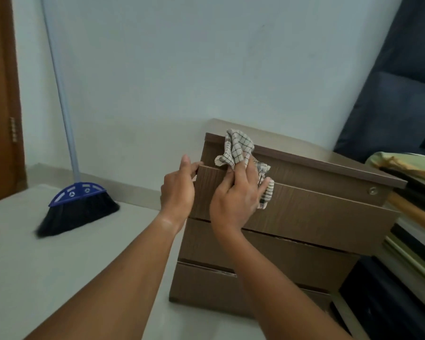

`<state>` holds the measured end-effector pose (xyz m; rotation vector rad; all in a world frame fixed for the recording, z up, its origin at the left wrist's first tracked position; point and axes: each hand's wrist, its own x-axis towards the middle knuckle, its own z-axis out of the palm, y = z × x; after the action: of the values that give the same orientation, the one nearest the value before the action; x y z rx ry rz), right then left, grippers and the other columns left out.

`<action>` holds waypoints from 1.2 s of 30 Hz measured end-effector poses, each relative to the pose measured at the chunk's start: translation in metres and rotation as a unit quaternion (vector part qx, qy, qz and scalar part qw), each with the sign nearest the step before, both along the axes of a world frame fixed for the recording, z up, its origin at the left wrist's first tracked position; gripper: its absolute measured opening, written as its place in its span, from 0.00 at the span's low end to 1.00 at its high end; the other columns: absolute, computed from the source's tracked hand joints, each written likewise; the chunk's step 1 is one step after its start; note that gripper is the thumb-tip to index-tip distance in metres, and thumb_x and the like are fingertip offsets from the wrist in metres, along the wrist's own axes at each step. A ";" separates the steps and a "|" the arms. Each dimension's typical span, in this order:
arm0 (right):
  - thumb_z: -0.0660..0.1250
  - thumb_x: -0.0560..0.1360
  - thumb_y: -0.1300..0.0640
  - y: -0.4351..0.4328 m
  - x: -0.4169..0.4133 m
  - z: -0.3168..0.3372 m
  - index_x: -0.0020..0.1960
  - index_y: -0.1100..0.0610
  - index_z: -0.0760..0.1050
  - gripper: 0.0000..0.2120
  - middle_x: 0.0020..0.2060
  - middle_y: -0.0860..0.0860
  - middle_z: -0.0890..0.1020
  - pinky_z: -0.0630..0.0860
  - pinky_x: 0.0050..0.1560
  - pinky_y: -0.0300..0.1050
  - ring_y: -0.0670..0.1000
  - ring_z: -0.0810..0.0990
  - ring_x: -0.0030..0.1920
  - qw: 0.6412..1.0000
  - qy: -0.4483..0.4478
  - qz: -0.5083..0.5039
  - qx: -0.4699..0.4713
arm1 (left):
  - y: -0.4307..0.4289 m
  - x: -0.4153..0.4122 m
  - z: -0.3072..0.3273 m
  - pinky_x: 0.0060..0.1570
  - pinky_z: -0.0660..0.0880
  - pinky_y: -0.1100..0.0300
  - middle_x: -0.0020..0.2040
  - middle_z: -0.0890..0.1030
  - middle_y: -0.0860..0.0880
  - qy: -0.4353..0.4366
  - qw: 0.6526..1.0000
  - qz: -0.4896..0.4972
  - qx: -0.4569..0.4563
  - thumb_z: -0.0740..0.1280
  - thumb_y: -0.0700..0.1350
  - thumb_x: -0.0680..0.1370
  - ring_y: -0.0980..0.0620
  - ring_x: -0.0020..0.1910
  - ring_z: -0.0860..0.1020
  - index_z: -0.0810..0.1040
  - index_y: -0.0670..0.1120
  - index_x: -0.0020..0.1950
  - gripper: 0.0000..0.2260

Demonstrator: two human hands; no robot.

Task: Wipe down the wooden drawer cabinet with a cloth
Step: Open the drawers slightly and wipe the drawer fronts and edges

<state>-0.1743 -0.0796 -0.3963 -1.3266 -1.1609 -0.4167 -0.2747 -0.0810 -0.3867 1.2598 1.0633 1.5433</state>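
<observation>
Two bare forearms reach in from the bottom edge toward a brown wooden drawer cabinet [304, 217] standing on the pale floor [47, 266] at centre right. The right hand [238, 195] lies against the front of the top drawer [317, 209], its grip clamped on a crumpled checked cloth [241, 150], thumb and fingers pinching the fabric so that it is pressed to the wood. The cloth bunches upward from the hand over the gap above the drawer and reaches the front edge of the cabinet top, while a striped end hangs down just right of the fingers. The left hand [179, 190] is just beside the right, its grip closed around the drawer's upper left corner, fingers hooked out of sight behind the edge. That top drawer stands pulled slightly forward of the two drawers below it. To the left, a broom [79, 207] with a blue head and black bristles rests on the floor, its pale handle leaning up against the white wall [206, 69]. At far right, dark upholstery and stacked flat items sit beside the cabinet, too blurred to identify.
</observation>
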 end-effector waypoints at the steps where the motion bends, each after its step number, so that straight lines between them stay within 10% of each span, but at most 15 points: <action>1: 0.59 0.82 0.56 0.004 -0.008 -0.002 0.65 0.53 0.79 0.15 0.71 0.49 0.76 0.49 0.79 0.63 0.50 0.65 0.75 0.999 -0.034 -0.004 -0.007 | 0.002 -0.001 -0.001 0.70 0.69 0.47 0.60 0.84 0.55 -0.016 1.000 -0.019 0.001 0.47 0.72 0.75 0.54 0.64 0.79 0.85 0.58 0.58 0.32; 12: 0.64 0.81 0.55 -0.009 0.051 -0.013 0.70 0.47 0.73 0.18 0.71 0.50 0.74 0.56 0.77 0.60 0.55 0.69 0.73 0.933 -0.358 0.004 -0.042 | 0.002 -0.007 -0.003 0.57 0.70 0.67 0.61 0.84 0.47 -0.136 0.982 -0.130 0.003 0.41 0.65 0.82 0.53 0.61 0.80 0.80 0.44 0.66 0.37; 22: 0.57 0.81 0.42 -0.047 0.121 -0.019 0.73 0.44 0.71 0.22 0.80 0.54 0.61 0.51 0.76 0.70 0.62 0.56 0.79 0.919 -0.362 -0.061 -0.146 | -0.013 -0.007 0.007 0.63 0.58 0.57 0.74 0.73 0.50 -0.023 0.992 -0.119 -0.020 0.45 0.64 0.83 0.50 0.75 0.68 0.73 0.53 0.74 0.29; 27: 0.56 0.83 0.42 -0.022 0.055 -0.022 0.78 0.41 0.62 0.24 0.82 0.52 0.50 0.47 0.78 0.68 0.60 0.47 0.81 0.861 -0.489 -0.018 -0.141 | -0.017 -0.004 0.008 0.60 0.78 0.49 0.52 0.86 0.54 0.028 0.998 -0.065 0.003 0.60 0.57 0.78 0.52 0.55 0.83 0.84 0.55 0.58 0.16; 36: 0.72 0.72 0.55 -0.023 0.121 -0.043 0.72 0.49 0.74 0.28 0.80 0.52 0.61 0.55 0.77 0.63 0.60 0.62 0.79 0.691 -0.711 0.046 -0.122 | -0.016 0.002 0.011 0.66 0.75 0.50 0.59 0.84 0.55 0.070 0.997 0.028 -0.014 0.71 0.52 0.77 0.53 0.60 0.81 0.82 0.55 0.63 0.15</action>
<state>-0.0536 -0.1025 -0.4390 -1.0062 -2.6155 -1.3921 -0.2724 -0.0968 -0.3759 1.3444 1.2154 1.4947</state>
